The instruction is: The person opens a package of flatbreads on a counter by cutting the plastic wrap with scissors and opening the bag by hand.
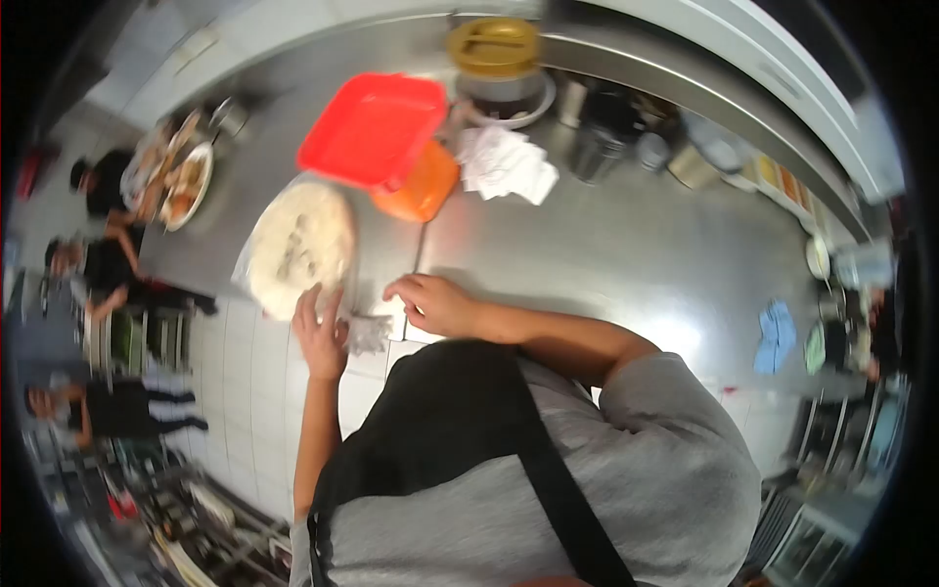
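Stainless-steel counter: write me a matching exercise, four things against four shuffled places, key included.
1. Red rectangular plastic tray
2. Round, flat, pale dough-like disc
3. Round mustard-yellow lid
4. Light blue cloth

A. Atop a dark pot
B. Toward the right end of the counter
C. Partly covering an orange container
D. By the left hand

Pairs: 1-C, 2-D, 3-A, 4-B

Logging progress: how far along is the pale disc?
Done: pale disc lies flat on counter, clear plastic showing at its edge. In hand: left hand fingers its near edge; right hand looks empty. Remaining: perhaps closing the plastic; whether it's sealed can't be told.
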`<action>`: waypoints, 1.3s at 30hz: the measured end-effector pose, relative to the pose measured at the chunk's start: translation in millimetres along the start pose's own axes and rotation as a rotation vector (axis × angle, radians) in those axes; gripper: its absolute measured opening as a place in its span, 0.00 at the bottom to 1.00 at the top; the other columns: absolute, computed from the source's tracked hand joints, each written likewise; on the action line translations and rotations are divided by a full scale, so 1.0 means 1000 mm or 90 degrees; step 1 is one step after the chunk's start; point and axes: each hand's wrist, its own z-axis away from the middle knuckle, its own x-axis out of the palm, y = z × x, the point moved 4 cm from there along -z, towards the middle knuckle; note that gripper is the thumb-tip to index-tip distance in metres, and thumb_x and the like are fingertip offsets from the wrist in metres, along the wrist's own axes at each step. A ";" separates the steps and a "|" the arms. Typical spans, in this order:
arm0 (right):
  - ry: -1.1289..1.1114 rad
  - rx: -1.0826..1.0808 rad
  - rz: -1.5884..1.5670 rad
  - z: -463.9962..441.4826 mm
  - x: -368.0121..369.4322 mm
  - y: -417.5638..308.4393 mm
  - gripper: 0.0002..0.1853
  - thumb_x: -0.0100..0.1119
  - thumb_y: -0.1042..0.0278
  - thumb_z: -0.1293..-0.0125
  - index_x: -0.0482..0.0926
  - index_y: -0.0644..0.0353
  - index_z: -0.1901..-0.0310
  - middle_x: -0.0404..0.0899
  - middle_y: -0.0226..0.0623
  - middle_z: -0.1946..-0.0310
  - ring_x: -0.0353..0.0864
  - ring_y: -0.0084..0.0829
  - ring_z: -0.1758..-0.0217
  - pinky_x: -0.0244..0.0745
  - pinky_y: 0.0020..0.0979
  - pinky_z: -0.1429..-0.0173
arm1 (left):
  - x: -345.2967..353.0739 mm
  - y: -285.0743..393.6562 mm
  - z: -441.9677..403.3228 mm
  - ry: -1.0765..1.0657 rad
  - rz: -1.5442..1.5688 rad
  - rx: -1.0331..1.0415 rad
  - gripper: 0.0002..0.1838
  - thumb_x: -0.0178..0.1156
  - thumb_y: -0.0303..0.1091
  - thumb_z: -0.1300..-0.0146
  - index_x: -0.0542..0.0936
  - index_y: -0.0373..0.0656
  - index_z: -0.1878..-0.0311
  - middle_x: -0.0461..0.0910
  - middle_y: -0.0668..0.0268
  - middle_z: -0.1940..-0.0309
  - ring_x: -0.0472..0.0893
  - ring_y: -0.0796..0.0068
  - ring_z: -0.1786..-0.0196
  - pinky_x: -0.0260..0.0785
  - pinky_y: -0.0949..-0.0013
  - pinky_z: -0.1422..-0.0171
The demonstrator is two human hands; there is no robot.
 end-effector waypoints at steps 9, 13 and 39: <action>0.168 0.233 0.053 0.111 -0.066 -0.035 0.17 0.62 0.70 0.46 0.76 0.52 0.53 0.74 0.33 0.72 0.76 0.33 0.70 0.72 0.32 0.65 | 0.026 -0.047 -0.017 -0.097 0.234 0.052 0.19 0.52 0.18 0.56 0.79 0.41 0.58 0.76 0.60 0.65 0.74 0.59 0.58 0.65 0.64 0.52; 0.297 0.296 0.139 0.154 -0.072 -0.072 0.14 0.59 0.74 0.45 0.77 0.52 0.55 0.73 0.34 0.70 0.76 0.32 0.71 0.73 0.32 0.65 | 0.048 -0.098 -0.003 -0.056 0.478 -0.059 0.15 0.46 0.18 0.48 0.77 0.31 0.57 0.78 0.60 0.65 0.75 0.70 0.61 0.68 0.70 0.54; 0.563 0.549 0.163 0.339 0.020 -0.266 0.13 0.61 0.74 0.47 0.79 0.54 0.57 0.72 0.33 0.75 0.74 0.29 0.73 0.72 0.29 0.66 | -0.002 0.212 0.060 -0.150 0.795 0.116 0.10 0.52 0.23 0.40 0.75 0.28 0.57 0.79 0.56 0.64 0.77 0.67 0.58 0.68 0.67 0.52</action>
